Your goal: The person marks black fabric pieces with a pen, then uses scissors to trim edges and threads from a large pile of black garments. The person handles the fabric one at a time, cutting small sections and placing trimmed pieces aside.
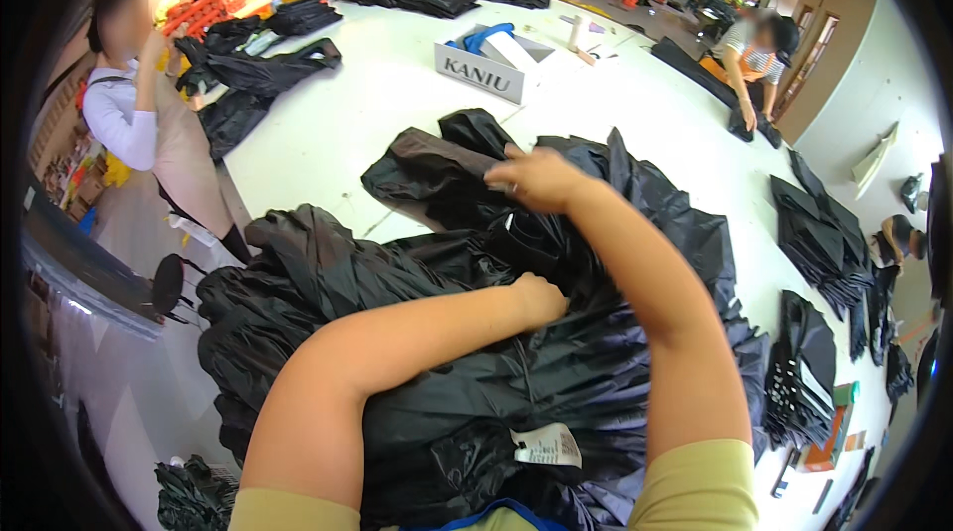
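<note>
A large spread of shiny black garments [476,372] with many gathered folds covers the near side of the white table. A white label [548,446] shows on the fabric close to me. My left hand [541,302] is closed on the black garment in the middle of the spread, its fingertips hidden in the folds. Farther off, my right hand [539,180] hovers over or touches a black sleeve-like piece [427,164], its fingers apart and slightly blurred. No object shows between them.
A grey-white box [481,76] holding blue cloth stands on the white table [298,169]. Folded black garments [819,233] lie at the right and more along the far edge. One person [129,114] stands at left; another [749,60] leans over the table at far right.
</note>
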A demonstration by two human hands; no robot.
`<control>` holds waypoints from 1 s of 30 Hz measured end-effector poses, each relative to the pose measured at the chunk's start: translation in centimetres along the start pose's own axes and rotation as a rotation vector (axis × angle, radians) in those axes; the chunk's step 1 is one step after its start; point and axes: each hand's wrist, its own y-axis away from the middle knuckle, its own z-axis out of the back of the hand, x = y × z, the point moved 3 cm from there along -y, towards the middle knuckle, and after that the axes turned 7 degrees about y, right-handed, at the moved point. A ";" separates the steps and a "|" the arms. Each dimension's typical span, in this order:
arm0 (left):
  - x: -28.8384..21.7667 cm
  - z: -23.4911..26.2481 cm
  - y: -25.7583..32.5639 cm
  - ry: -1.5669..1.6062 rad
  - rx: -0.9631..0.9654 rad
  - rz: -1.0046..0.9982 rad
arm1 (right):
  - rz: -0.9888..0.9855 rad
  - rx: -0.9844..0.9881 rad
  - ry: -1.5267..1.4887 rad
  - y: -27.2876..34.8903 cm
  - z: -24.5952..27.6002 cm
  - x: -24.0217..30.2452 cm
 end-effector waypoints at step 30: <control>5.6 -27.8 44.8 1.709 -1.068 1.227 | -0.945 0.412 -0.298 28.5 -9.6 1.8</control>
